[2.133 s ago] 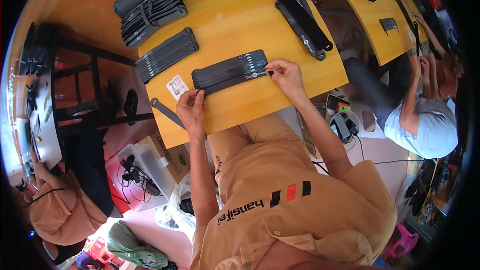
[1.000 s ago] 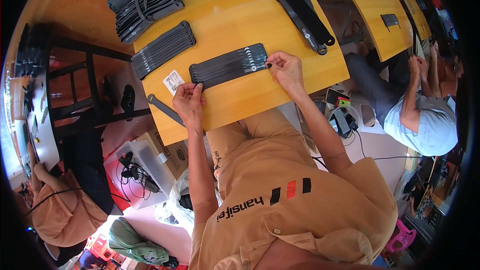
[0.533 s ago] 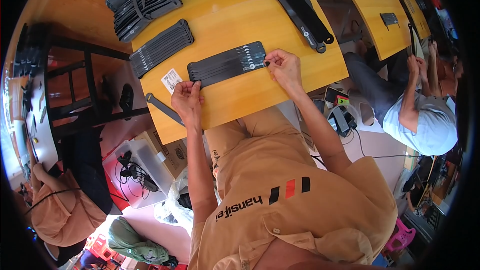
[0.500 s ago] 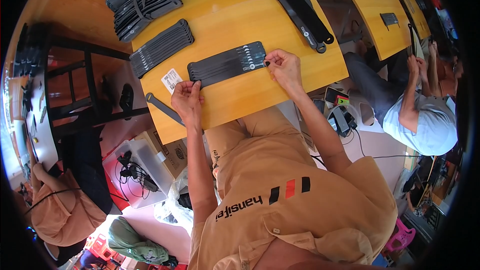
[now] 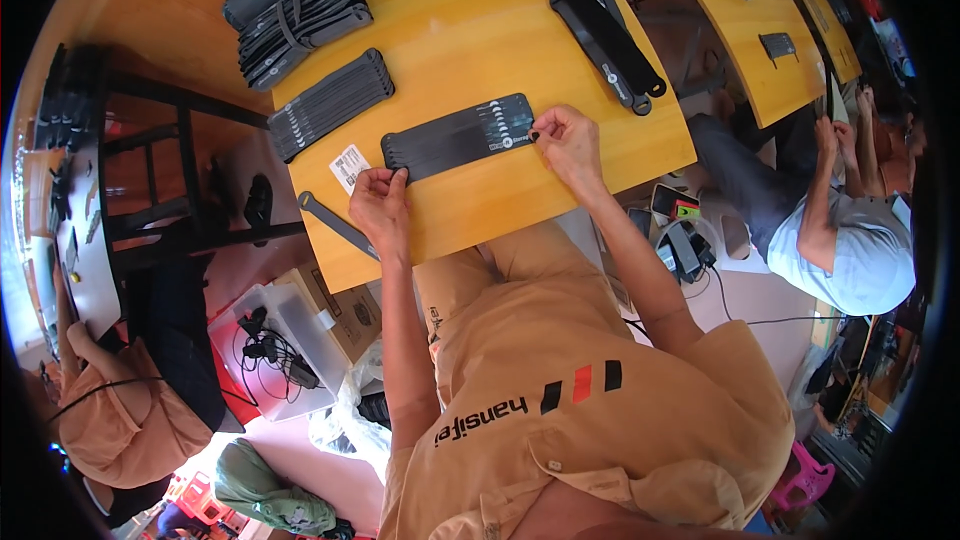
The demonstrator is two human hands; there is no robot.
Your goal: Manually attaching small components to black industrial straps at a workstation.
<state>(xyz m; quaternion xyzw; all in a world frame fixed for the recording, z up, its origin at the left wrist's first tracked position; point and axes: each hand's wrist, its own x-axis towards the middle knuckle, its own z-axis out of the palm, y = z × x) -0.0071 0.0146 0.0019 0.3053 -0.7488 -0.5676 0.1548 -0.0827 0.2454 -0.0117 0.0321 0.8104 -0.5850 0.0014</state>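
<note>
In front of me on the yellow table lies a row of overlapping black straps [image 5: 445, 143], with white and grey print toward their right ends. My left hand [image 5: 380, 208] pinches the near left corner of the row, thumb and fingers on the end of the nearest black strap. At the right end, my right hand [image 5: 568, 148] has its fingertips closed on the tip of that strap. A single black strap [image 5: 338, 225] with a hole in its end lies left of my left hand, by the table's edge. Next to that hand is a white printed label [image 5: 349, 166].
A second row of black straps [image 5: 335, 105] lies farther left, with a tall bundled pile [image 5: 298, 25] behind it. More long straps [image 5: 605, 45] lie at the right. A clear plastic bin [image 5: 275, 340] with cables stands below left. Another person [image 5: 840, 230] sits at the right.
The whole view has shifted slightly. Both hands keep their hold at the two ends of the strap row, which lies much as before.
</note>
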